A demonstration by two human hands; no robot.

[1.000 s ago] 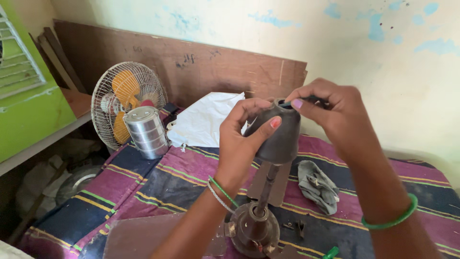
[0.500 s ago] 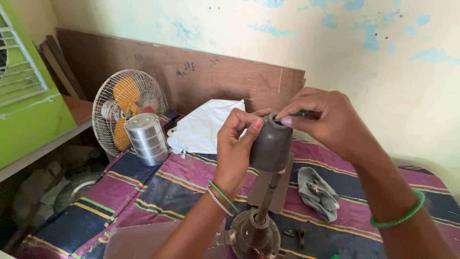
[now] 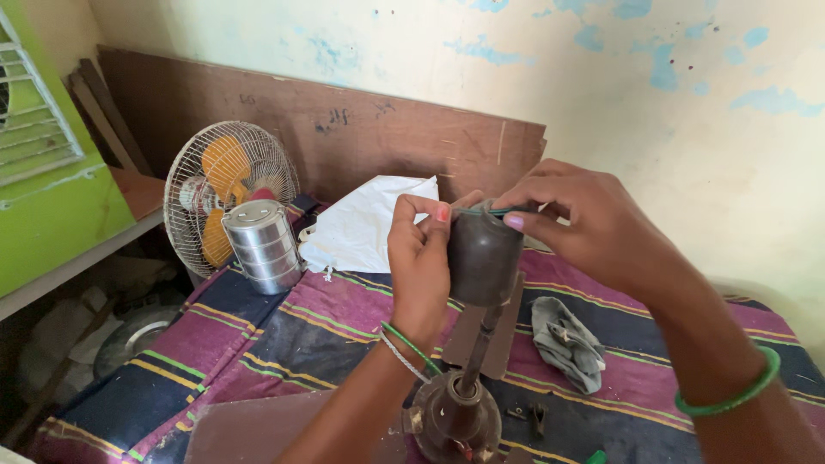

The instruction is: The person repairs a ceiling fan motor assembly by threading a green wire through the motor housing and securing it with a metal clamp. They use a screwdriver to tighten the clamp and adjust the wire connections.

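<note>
A dark, rounded motor housing (image 3: 481, 256) stands on a thin metal stem above a round rusty base (image 3: 454, 418). My left hand (image 3: 419, 258) presses against the housing's left side, fingertips at its top. My right hand (image 3: 593, 225) reaches over from the right and pinches a thin green wire (image 3: 481, 210) lying across the top of the housing. Both wrists wear green bangles.
A striped purple and blue cloth (image 3: 284, 331) covers the surface. A small table fan (image 3: 225, 193) and a stacked steel tiffin carrier (image 3: 262, 246) stand at the left, a white bag (image 3: 369, 222) behind, a grey rag (image 3: 567, 342) to the right. A brown board (image 3: 344, 129) leans on the wall.
The view has shifted slightly, so the housing sits a little lower in the frame. My right hand's fingers have come down onto the housing top, pinching the green wire. My left hand stays on the housing.
</note>
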